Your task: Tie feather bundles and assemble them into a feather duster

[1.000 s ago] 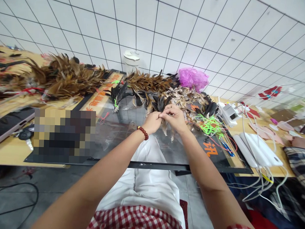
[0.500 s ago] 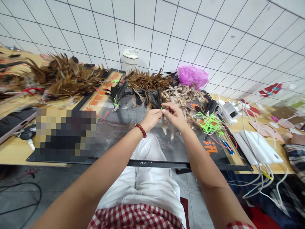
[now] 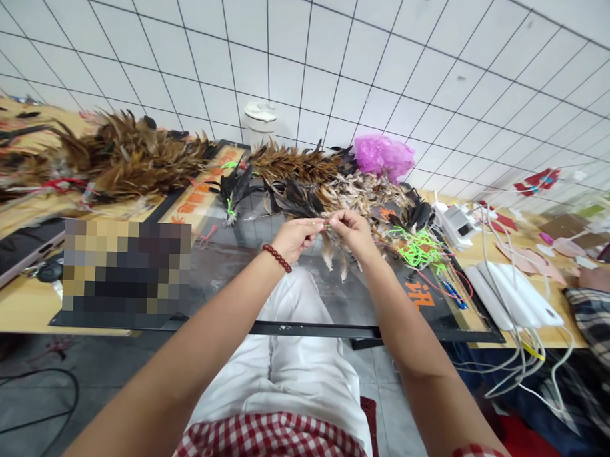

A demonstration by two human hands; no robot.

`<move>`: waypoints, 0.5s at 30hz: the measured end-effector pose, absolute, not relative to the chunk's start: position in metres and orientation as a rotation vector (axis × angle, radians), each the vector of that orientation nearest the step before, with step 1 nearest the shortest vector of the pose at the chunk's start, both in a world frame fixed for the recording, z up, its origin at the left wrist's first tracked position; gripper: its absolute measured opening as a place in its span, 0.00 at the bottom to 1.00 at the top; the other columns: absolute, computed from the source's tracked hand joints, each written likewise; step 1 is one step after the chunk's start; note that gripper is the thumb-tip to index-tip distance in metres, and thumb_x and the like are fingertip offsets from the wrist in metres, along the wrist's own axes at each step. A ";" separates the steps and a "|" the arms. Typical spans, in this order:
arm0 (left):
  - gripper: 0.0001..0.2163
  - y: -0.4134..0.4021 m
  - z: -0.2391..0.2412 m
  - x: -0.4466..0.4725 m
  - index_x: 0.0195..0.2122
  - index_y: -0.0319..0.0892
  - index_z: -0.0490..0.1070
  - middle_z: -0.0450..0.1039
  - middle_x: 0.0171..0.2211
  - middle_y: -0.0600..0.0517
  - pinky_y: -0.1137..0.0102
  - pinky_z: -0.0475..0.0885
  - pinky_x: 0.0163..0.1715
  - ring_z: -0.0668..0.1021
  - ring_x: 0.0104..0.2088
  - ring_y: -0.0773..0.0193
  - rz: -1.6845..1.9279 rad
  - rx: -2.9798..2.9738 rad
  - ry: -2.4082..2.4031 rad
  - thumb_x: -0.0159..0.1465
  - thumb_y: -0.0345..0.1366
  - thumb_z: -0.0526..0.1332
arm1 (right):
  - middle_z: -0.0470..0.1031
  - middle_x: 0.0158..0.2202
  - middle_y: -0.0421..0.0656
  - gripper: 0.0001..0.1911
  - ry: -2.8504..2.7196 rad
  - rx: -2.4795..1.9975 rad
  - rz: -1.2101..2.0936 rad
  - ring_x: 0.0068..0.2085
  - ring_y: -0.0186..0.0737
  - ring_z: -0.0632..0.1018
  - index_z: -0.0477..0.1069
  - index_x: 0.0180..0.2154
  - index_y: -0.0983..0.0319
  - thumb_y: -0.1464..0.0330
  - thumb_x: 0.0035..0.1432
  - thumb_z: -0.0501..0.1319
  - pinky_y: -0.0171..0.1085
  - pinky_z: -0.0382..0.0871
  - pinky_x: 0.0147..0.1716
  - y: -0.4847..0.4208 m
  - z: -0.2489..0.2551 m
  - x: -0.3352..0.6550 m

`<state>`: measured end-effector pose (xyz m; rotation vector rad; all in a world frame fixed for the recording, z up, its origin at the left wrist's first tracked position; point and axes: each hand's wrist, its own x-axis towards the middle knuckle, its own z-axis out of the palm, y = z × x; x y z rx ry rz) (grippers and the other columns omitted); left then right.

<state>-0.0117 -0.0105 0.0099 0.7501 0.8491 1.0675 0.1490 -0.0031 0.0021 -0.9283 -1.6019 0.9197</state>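
Note:
My left hand (image 3: 295, 240), with a beaded bracelet on the wrist, is closed in a pinch at the base of a bunch of black feathers (image 3: 300, 200). The feathers point up and to the left behind my fingers. Thumb and finger of my right hand (image 3: 353, 233) meet my left fingertips, pinching a bright green tie (image 3: 328, 224). Fingers cover most of the tie and the quill ends. Another black feather bunch (image 3: 233, 189), bound with green, lies to the left on the dark glass-like board (image 3: 233, 273). Mottled pale feathers (image 3: 359, 190) are heaped behind my right hand.
A pile of green ties (image 3: 422, 249) and a blue tool (image 3: 454, 295) lie at right, near white devices with cables (image 3: 517, 296). Brown feather garlands (image 3: 292, 163), a lidded cup (image 3: 260, 120) and a purple bag (image 3: 384, 156) stand behind. Another person's plaid sleeve (image 3: 597, 319) is at far right.
The black feathers by my hands have tipped from upright toward the left. My left fingers have straightened across the tie, and my right hand has turned into a tighter pinch.

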 end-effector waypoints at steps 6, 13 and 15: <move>0.07 -0.009 0.011 -0.013 0.29 0.33 0.75 0.71 0.23 0.50 0.81 0.50 0.13 0.63 0.17 0.79 1.056 0.711 0.797 0.47 0.22 0.66 | 0.74 0.35 0.42 0.18 -1.946 -0.947 0.481 0.34 0.36 0.72 0.72 0.40 0.61 0.63 0.47 0.68 0.36 0.67 0.36 -0.010 0.008 0.153; 0.07 -0.008 0.013 -0.014 0.27 0.34 0.76 0.68 0.19 0.53 0.81 0.52 0.14 0.64 0.18 0.78 1.083 0.678 0.794 0.46 0.21 0.67 | 0.76 0.31 0.42 0.04 -1.970 -0.911 0.204 0.34 0.37 0.75 0.73 0.31 0.59 0.66 0.55 0.61 0.38 0.69 0.37 -0.012 0.004 0.150; 0.07 -0.009 0.013 -0.013 0.27 0.34 0.76 0.67 0.19 0.54 0.80 0.53 0.15 0.65 0.18 0.77 1.097 0.684 0.809 0.45 0.22 0.67 | 0.77 0.33 0.43 0.04 -1.986 -0.894 0.169 0.36 0.38 0.76 0.73 0.32 0.59 0.67 0.56 0.60 0.39 0.70 0.39 -0.013 0.004 0.150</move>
